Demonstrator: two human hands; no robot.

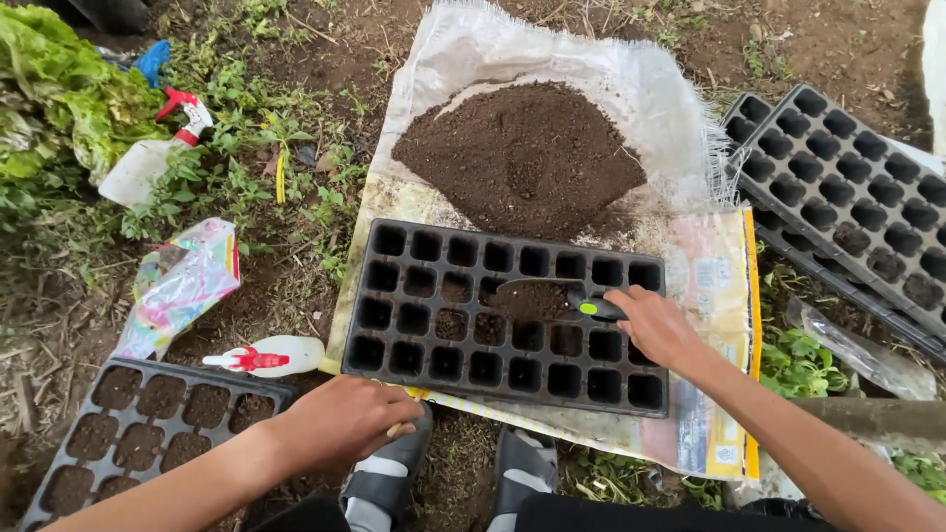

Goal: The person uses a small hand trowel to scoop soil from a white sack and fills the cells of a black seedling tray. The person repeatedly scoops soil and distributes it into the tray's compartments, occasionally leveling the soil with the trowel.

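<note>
Right hand [655,325] grips soil-laden trowel [547,298] over black seed tray [507,315]; left hand [345,419] rests closed at tray's near edge. Risk: tilted blade spills soil onto sack [700,286].

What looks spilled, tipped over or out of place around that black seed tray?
Two spray bottles lie on their sides on the ground: one beside the seed tray, another among the weeds. A crumpled plastic bag lies loose nearby. The soil pile sits on its sack, though crumbs are scattered near the tray's edge.
</note>
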